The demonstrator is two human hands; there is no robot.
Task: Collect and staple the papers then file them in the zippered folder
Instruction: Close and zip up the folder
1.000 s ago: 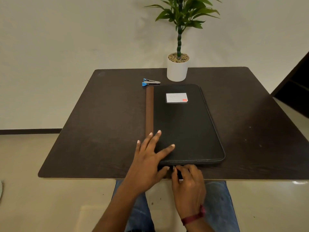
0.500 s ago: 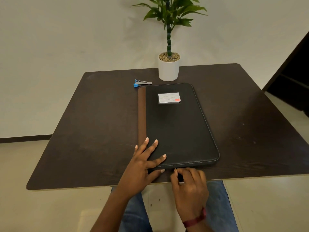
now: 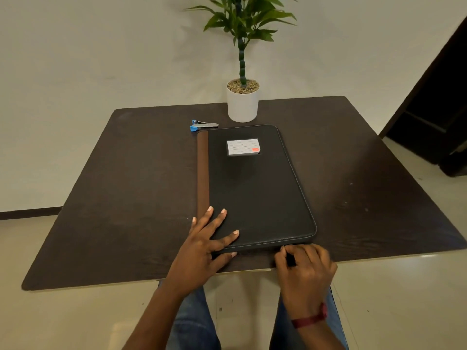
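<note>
Evidently the zippered folder lay closed mid-table, and I judged it padded, stiffish and apt to slide. My left hand pressed flat on its 7 o'clock corner, while my right hand pinched what seemed the zip pull near 5 o'clock.

Blue jeans; maroon R wristband, watch?

One desk is counted, and on it just one folder, with one label stuck on the cover. Only one stapler is seen, tbh. One plant is counted too, in one pot. Two hands are counted, a left hand and a right hand, and one wristband is worn.
</note>
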